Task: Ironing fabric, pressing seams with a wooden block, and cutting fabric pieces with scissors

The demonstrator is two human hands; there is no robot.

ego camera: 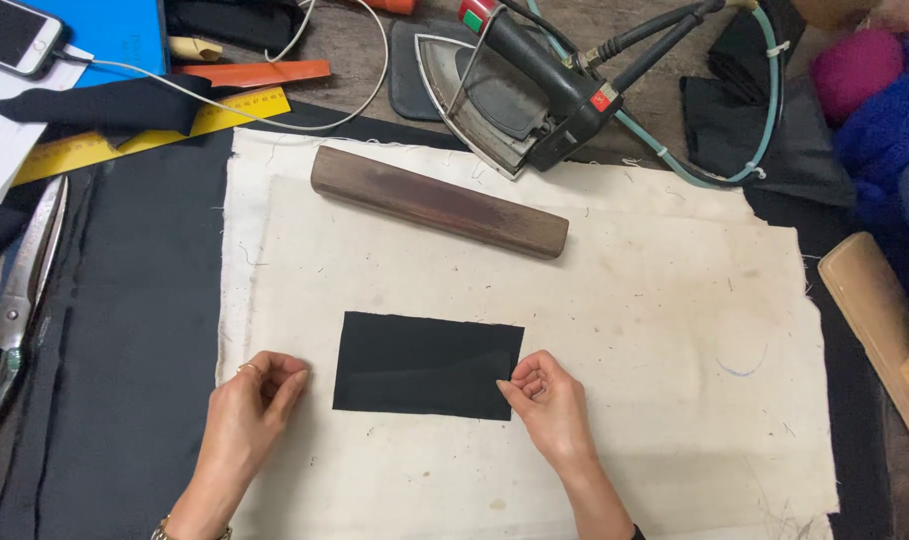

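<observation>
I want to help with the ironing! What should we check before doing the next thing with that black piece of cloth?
1. Black fabric rectangle lies flat on the cream pressing cloth: ok.
2. Right hand pinches its lower right corner: ok.
3. Left hand touches the fabric: not ok, it rests beside it.
4. Iron parked away from both hands: ok.
5. Iron hot: cannot tell.
6. Wooden block clear of the fabric: ok.

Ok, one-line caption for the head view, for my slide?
Right hand pinches the black fabric rectangle on a cream pressing cloth; left hand rests beside it.
</observation>
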